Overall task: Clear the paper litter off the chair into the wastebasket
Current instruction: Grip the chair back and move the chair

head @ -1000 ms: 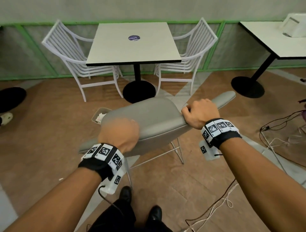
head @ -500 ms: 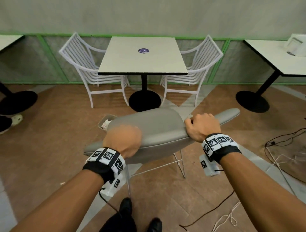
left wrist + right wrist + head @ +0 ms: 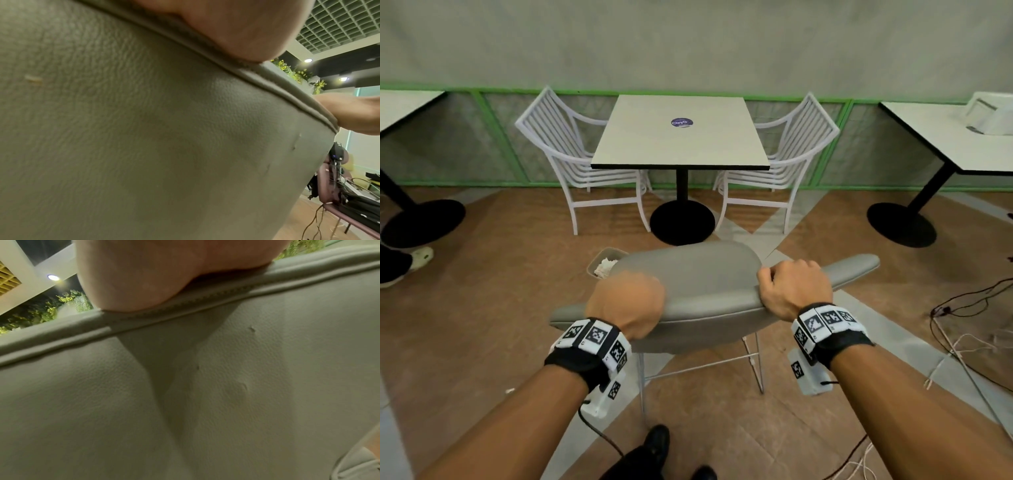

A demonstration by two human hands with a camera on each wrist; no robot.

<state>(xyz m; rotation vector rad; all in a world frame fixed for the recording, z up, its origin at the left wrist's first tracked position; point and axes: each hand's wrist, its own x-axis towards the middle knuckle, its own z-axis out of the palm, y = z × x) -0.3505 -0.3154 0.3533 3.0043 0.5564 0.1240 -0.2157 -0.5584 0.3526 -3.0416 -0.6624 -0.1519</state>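
Observation:
A grey upholstered chair [image 3: 698,274] on thin metal legs stands in front of me, its backrest nearest. My left hand [image 3: 625,303] grips the top edge of the backrest on the left; it is blurred. My right hand [image 3: 792,286] grips the same edge on the right, fingers curled over it. Both wrist views show grey leather [image 3: 144,146] [image 3: 185,394] close up with a palm on the seam. A small wastebasket [image 3: 604,262] with crumpled white paper [image 3: 606,267] in it sits on the floor behind the chair's left side, partly hidden. The seat surface is hidden.
A square table [image 3: 679,133] with two white slatted chairs [image 3: 571,164] [image 3: 784,164] stands ahead by the wall. More tables sit far left and right [image 3: 955,137]. Cables [image 3: 962,329] trail on the floor at right. A person's shoe [image 3: 404,265] is at left; my shoes [image 3: 657,442] are below.
The view has tilted up and drawn back a little, so the chair sits lower in frame. Both hands keep their grip on the backrest; the chair looks slightly shifted.

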